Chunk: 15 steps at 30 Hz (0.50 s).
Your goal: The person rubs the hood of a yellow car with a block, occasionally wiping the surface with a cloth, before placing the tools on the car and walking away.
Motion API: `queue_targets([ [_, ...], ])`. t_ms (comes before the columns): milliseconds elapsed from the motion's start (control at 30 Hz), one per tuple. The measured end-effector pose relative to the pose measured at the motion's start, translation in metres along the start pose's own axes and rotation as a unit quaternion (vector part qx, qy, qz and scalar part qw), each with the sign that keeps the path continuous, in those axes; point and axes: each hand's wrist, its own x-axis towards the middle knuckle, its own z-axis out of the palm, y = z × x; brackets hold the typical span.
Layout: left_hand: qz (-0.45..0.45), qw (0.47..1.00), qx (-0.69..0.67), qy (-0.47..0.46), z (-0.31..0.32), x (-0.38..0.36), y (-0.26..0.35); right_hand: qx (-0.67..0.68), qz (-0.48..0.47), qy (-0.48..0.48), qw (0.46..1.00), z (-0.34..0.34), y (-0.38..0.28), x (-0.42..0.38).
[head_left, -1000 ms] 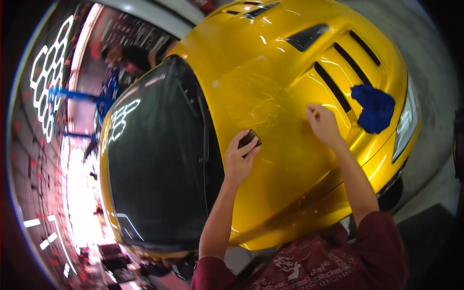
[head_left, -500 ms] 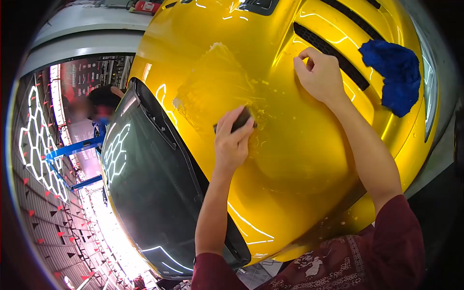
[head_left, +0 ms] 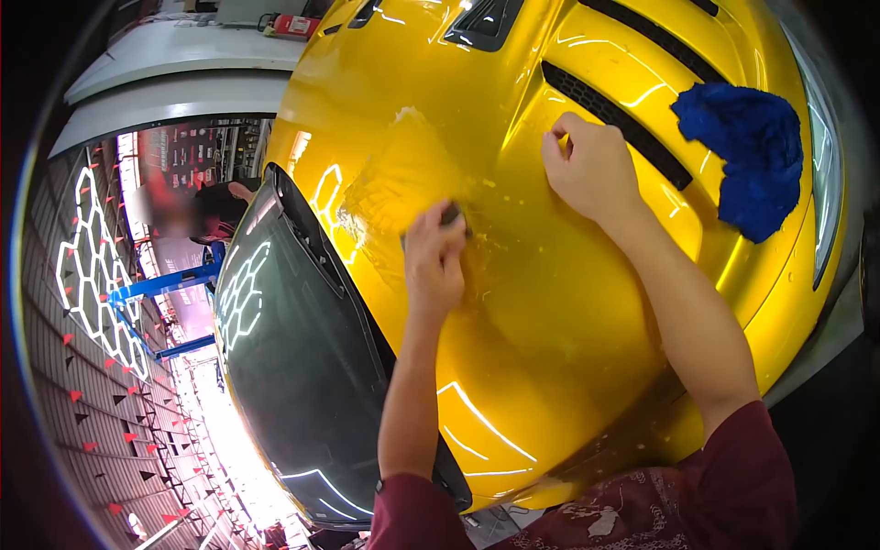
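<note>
A dark squeegee-like block point(head_left: 453, 218) is gripped in my left hand point(head_left: 435, 261), pressed on the yellow car hood point(head_left: 568, 293). Beside it lies a wrinkled patch of clear film point(head_left: 394, 170), with wet spots and drops around it. My right hand point(head_left: 591, 170) rests on the hood near a black vent point(head_left: 619, 115), its fingers curled together; whether anything is between them is hidden. To the right of that hand a crumpled blue cloth point(head_left: 747, 151) lies on the hood.
The dark windshield point(head_left: 302, 348) is at the left, with a black wiper point(head_left: 307, 229) along its edge. Beyond the car stand a person point(head_left: 215, 206), a blue lift arm point(head_left: 170, 280) and a pale counter point(head_left: 192, 50) with a red object point(head_left: 291, 25).
The view has shifted slightly. My left hand has moved a little with the block along the film's edge. The right hand keeps its curled pose near the vent.
</note>
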Motion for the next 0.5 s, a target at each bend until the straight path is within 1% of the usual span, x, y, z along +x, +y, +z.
queue_targets([
  [33, 0.004, 1.0, 0.019, -0.005, -0.005, -0.03, 0.014, -0.01, 0.008, -0.011, 1.0, 0.0, 0.0, -0.002],
  [67, 0.008, 0.999, 0.04, -0.012, -0.008, -0.043, 0.019, -0.038, -0.009, -0.016, 0.999, 0.0, -0.001, -0.006],
  [100, 0.014, 0.999, 0.037, -0.018, -0.008, -0.038, 0.014, -0.065, -0.026, -0.02, 0.997, 0.002, -0.003, -0.009],
  [133, 0.022, 0.999, 0.032, -0.021, -0.006, -0.027, 0.006, -0.095, -0.045, -0.021, 0.994, 0.003, -0.004, -0.009],
  [167, 0.024, 0.999, 0.027, -0.02, -0.003, -0.018, -0.002, -0.095, -0.044, -0.026, 0.994, 0.004, -0.003, -0.007],
  [200, -0.016, 0.999, 0.022, -0.019, 0.003, 0.006, -0.018, -0.094, -0.042, -0.034, 0.994, 0.004, -0.004, -0.009],
  [267, -0.041, 0.999, -0.013, 0.022, 0.013, 0.058, -0.032, -0.093, -0.026, -0.04, 0.995, 0.002, -0.006, -0.011],
  [367, -0.058, 0.998, -0.023, 0.02, 0.011, 0.034, -0.027, -0.094, -0.016, -0.047, 0.994, -0.001, -0.01, -0.007],
  [400, -0.023, 0.999, 0.02, 0.011, 0.006, 0.007, -0.016, -0.099, -0.017, -0.05, 0.994, 0.0, -0.009, -0.008],
  [433, -0.015, 0.999, 0.032, 0.008, 0.0, -0.022, 0.006, -0.102, -0.017, -0.052, 0.993, 0.001, -0.008, -0.009],
  [467, -0.006, 0.999, 0.044, 0.006, -0.003, -0.037, 0.019, -0.105, -0.022, -0.057, 0.993, 0.002, -0.008, -0.01],
  [500, 0.001, 1.0, 0.029, 0.003, 0.0, -0.028, 0.01, -0.11, -0.025, -0.057, 0.992, 0.002, -0.008, -0.011],
])
